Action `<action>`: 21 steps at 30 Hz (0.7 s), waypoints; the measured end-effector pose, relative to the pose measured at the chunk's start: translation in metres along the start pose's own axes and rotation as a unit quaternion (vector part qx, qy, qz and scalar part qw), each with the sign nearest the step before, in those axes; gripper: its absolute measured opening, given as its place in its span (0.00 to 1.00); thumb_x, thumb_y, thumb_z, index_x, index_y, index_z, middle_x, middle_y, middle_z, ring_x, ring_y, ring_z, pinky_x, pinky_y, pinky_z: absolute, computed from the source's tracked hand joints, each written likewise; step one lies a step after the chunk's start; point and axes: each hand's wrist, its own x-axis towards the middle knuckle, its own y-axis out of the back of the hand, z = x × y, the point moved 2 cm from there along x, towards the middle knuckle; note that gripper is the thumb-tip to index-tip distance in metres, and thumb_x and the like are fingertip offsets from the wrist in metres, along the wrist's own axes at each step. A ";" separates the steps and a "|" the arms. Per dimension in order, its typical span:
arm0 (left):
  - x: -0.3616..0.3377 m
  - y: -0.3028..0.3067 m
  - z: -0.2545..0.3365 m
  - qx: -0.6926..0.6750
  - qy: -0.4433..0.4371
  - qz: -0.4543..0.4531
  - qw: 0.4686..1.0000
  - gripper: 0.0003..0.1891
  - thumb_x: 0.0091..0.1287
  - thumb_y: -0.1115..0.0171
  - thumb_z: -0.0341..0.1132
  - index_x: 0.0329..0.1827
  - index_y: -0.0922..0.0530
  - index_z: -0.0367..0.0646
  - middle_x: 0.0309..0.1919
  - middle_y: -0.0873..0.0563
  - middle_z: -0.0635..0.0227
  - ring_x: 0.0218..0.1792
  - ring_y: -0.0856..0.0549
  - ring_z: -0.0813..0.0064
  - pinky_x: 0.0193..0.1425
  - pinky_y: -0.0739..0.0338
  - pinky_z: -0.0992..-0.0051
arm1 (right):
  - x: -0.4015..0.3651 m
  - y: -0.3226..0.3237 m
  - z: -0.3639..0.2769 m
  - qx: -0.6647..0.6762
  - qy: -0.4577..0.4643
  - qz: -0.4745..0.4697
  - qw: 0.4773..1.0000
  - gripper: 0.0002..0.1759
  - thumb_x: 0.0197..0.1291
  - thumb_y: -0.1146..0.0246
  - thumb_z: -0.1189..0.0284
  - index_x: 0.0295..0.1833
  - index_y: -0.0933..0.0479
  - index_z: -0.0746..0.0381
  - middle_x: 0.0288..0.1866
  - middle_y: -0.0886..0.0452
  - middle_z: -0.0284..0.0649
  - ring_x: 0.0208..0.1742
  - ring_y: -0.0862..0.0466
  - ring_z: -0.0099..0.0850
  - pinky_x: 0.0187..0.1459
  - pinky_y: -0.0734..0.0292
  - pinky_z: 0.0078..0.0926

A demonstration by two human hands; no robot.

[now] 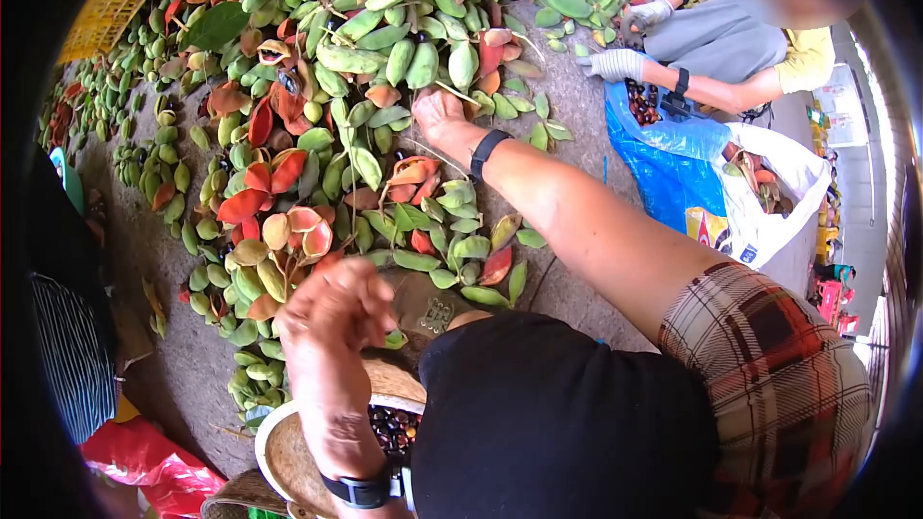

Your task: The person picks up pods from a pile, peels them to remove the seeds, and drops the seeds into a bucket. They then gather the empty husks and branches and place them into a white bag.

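A large heap of green and red pods (365, 58) covers the ground. My right hand (440, 115) reaches into the right side of this heap, its fingers bent at the pods; what they touch is partly hidden. Nearer to me, my left hand (336, 303) is raised over the lower pods with its fingers curled, and whatever it may hold cannot be made out. Below the left wrist stands a round white-rimmed container (274, 432) with dark, shiny seeds (392, 428) inside. Opened red pods (308, 231) lie just above the left hand.
A co-worker in gloves (615, 64) sits at the upper right beside a blue and white bag (678, 168) holding seeds and pods. A yellow crate (115, 0) is at the upper left. Red plastic (154, 461) and another person's striped clothing (72, 356) show at the lower left.
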 end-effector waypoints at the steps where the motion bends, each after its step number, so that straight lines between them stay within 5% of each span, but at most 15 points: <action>1: 0.007 -0.004 0.005 -0.122 0.018 -0.042 0.991 0.14 0.66 0.41 0.39 0.41 0.21 0.34 0.27 0.17 0.64 0.20 0.22 0.76 0.21 0.30 0.80 | -0.001 0.001 0.000 0.006 0.001 0.001 1.000 0.08 0.53 0.41 0.73 0.36 0.17 0.58 0.35 0.15 0.44 0.34 0.14 0.38 0.35 0.20 0.36; 3: 0.027 -0.011 0.014 -0.213 0.021 -0.134 0.967 0.12 0.66 0.43 0.37 0.44 0.23 0.38 0.31 0.19 0.67 0.25 0.22 0.76 0.22 0.32 0.81 | -0.006 -0.001 0.005 0.024 -0.001 -0.001 1.000 0.08 0.53 0.41 0.73 0.36 0.17 0.59 0.34 0.15 0.44 0.34 0.14 0.39 0.35 0.21 0.36; 13: 0.079 -0.005 -0.069 -0.228 0.192 0.020 0.954 0.08 0.67 0.44 0.34 0.41 0.24 0.39 0.30 0.18 0.67 0.27 0.20 0.72 0.27 0.27 0.79 | -0.067 0.011 0.007 0.238 -0.031 0.048 0.970 0.08 0.52 0.41 0.73 0.36 0.19 0.61 0.33 0.16 0.48 0.34 0.15 0.43 0.36 0.21 0.39; 16: 0.087 -0.002 -0.092 -0.195 0.203 0.059 0.958 0.18 0.67 0.43 0.45 0.46 0.26 0.38 0.40 0.19 0.59 0.38 0.19 0.64 0.38 0.23 0.67 | -0.129 0.076 -0.013 0.503 0.041 0.127 0.854 0.07 0.51 0.40 0.71 0.35 0.22 0.63 0.26 0.20 0.51 0.30 0.18 0.50 0.34 0.24 0.44; 18: 0.087 -0.019 -0.087 -0.164 0.206 0.105 0.959 0.28 0.65 0.44 0.57 0.51 0.29 0.37 0.50 0.24 0.51 0.48 0.22 0.55 0.51 0.26 0.54 | -0.150 0.103 -0.026 0.464 0.162 0.150 0.858 0.06 0.54 0.37 0.72 0.36 0.23 0.62 0.25 0.20 0.46 0.26 0.20 0.43 0.30 0.25 0.37; 21: 0.099 -0.032 -0.079 -0.250 0.150 0.009 0.957 0.21 0.66 0.45 0.54 0.44 0.25 0.43 0.36 0.19 0.63 0.32 0.18 0.65 0.33 0.19 0.64 | -0.153 0.125 -0.027 0.462 0.253 0.125 0.841 0.04 0.54 0.37 0.72 0.32 0.22 0.62 0.25 0.20 0.44 0.25 0.20 0.41 0.30 0.25 0.34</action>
